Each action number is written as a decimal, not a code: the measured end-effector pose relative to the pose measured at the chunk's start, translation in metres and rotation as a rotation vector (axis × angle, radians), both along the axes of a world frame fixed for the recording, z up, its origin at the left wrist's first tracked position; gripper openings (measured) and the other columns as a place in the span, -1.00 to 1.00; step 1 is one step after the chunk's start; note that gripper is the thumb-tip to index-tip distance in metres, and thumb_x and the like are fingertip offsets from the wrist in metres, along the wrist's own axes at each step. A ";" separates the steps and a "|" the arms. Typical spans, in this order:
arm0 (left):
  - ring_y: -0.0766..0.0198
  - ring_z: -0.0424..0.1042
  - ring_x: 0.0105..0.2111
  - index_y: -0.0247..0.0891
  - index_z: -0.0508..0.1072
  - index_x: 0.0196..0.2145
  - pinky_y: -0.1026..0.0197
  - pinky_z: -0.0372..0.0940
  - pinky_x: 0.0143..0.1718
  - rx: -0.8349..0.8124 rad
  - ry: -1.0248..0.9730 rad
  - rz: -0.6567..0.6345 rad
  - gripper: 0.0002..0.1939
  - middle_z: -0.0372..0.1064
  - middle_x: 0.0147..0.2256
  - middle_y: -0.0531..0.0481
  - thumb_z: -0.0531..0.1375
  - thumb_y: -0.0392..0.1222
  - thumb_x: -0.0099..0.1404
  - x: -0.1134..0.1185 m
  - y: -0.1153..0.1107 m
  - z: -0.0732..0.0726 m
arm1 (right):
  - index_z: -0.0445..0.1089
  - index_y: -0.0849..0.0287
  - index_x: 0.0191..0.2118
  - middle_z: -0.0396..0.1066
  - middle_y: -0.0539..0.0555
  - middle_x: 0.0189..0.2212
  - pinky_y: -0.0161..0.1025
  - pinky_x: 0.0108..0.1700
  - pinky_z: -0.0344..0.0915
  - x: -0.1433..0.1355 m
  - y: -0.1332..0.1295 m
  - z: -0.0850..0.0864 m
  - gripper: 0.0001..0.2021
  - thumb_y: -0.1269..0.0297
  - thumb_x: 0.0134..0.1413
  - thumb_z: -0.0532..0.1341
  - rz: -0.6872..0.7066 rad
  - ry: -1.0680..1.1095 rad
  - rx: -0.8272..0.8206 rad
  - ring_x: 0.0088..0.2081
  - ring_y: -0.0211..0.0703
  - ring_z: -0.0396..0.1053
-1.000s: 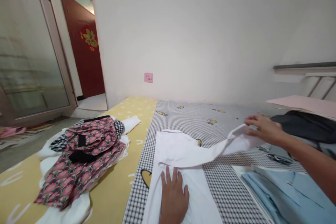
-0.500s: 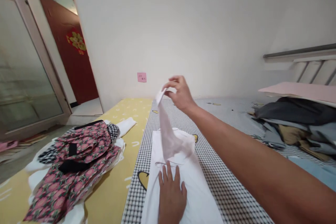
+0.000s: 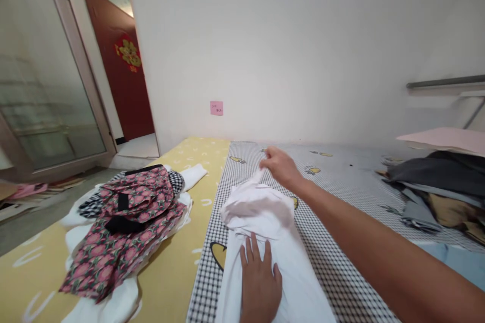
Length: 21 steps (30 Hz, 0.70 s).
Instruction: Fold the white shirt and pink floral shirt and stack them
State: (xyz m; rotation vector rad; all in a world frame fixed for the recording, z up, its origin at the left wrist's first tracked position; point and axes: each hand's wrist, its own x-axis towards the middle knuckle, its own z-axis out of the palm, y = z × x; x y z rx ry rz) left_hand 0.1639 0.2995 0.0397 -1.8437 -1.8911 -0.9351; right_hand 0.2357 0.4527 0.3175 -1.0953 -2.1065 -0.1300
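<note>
A white garment (image 3: 295,275), partly folded into a long strip, lies on the black-and-white checked sheet (image 3: 322,257); its exact kind is hard to tell. My left hand (image 3: 260,280) rests flat on the cloth with its fingers spread. Farther off, my right hand (image 3: 278,164) pinches a thin end of the same garment and holds it raised above the sheet. Between the two hands the fabric bunches in a loose, rumpled fold.
Left, on the yellow sheet (image 3: 166,272), lies a heap with a pink floral garment (image 3: 140,202) over white clothes. Dark folded clothes (image 3: 435,176) are stacked at right under a pink board (image 3: 447,139). Light blue cloth (image 3: 458,262) lies nearby. A wall (image 3: 273,50) with a pink note (image 3: 216,108) stands behind.
My right hand has come down and to the right with the pinched end, so the raised cloth now slumps over the fold. My left hand stays flat on the garment. The view has shifted slightly left.
</note>
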 end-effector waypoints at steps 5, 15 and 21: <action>-0.22 0.16 0.32 -0.13 0.38 0.23 -0.34 0.23 0.23 -0.004 -0.033 -0.008 -0.47 0.18 0.32 -0.32 0.15 0.08 0.37 0.005 0.000 -0.001 | 0.37 0.12 -0.57 0.32 0.09 -0.25 -0.22 -0.31 0.11 0.092 0.028 -0.019 -0.86 0.45 -0.12 0.15 -0.250 0.098 -0.034 -0.26 -0.10 0.23; -0.19 0.24 0.28 -0.15 0.38 0.23 -0.32 0.24 0.23 -0.021 -0.010 -0.004 -0.44 0.31 0.24 -0.34 0.13 0.12 0.37 0.000 0.003 -0.003 | 0.50 0.12 -0.44 0.39 0.23 -0.06 0.07 0.08 0.17 0.081 0.025 -0.042 -0.81 0.43 0.05 0.15 -0.312 0.061 -0.075 0.03 0.15 0.26; -0.18 0.26 0.26 -0.16 0.42 0.19 -0.32 0.26 0.22 -0.030 0.005 -0.004 -0.48 0.36 0.20 -0.32 0.16 0.10 0.36 -0.001 0.001 0.001 | 0.28 -0.19 0.26 0.16 -0.02 0.33 -0.18 0.15 0.23 0.016 0.012 -0.071 -0.25 0.49 -0.08 0.30 0.135 -0.112 -0.343 0.21 -0.10 0.26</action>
